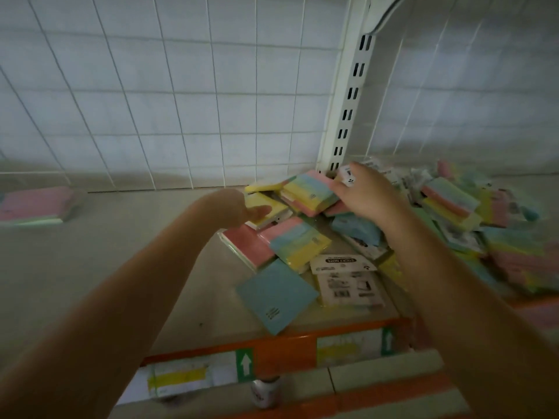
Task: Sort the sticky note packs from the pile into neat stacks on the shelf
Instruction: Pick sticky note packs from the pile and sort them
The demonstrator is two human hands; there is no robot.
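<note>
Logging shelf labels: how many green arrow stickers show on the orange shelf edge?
2. A left arrow sticker sits mid-edge; a right arrow sticker sits beside the right forearm. More may hide behind that arm.

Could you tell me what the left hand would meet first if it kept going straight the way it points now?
Most likely the yellow pack just beyond the left hand; its fingertips look almost on it already, though depth is hard to judge from this single view.
</note>
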